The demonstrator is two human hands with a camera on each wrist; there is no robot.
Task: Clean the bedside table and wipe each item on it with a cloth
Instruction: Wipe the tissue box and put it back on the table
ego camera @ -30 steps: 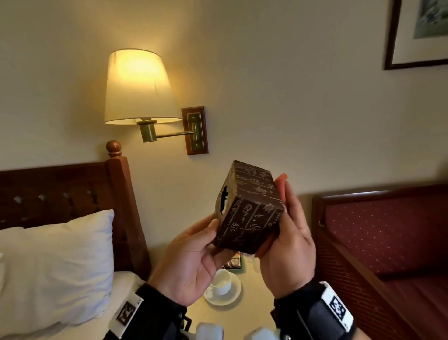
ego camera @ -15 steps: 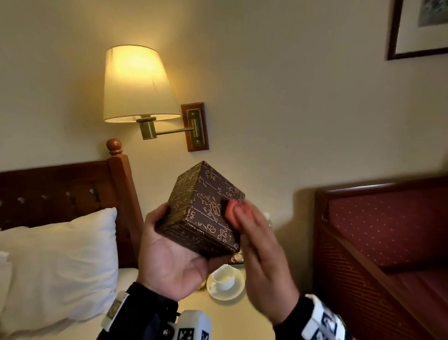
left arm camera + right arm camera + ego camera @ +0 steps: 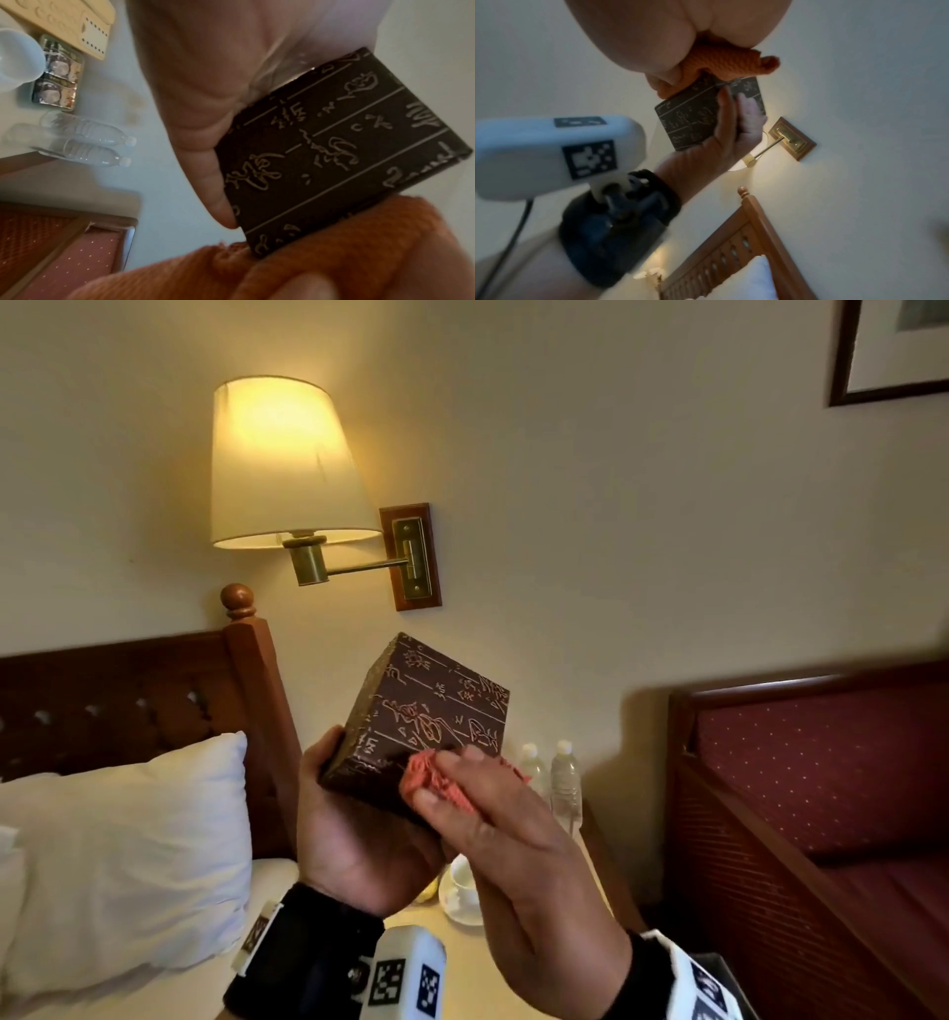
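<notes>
Up above the bedside table [image 3: 518,973], the left hand [image 3: 359,834] is gripping the box [image 3: 431,721] from below. The right hand [image 3: 518,855] is pinching the cloth [image 3: 436,780] against the box's lower corner.

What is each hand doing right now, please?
Left hand: grips the brown box, held up off the table.
Right hand: holds the orange cloth, pressing it against the box.

The head view looks forward from above the hands, toward the wall lamp [image 3: 287,464] at upper left of the frame. The left wrist view looks very close along the palm at the box [image 3: 342,154], with the bedside table [image 3: 110,85] at upper left. The right wrist view looks up past the same box [image 3: 687,117] at centre to the same lamp.
</notes>
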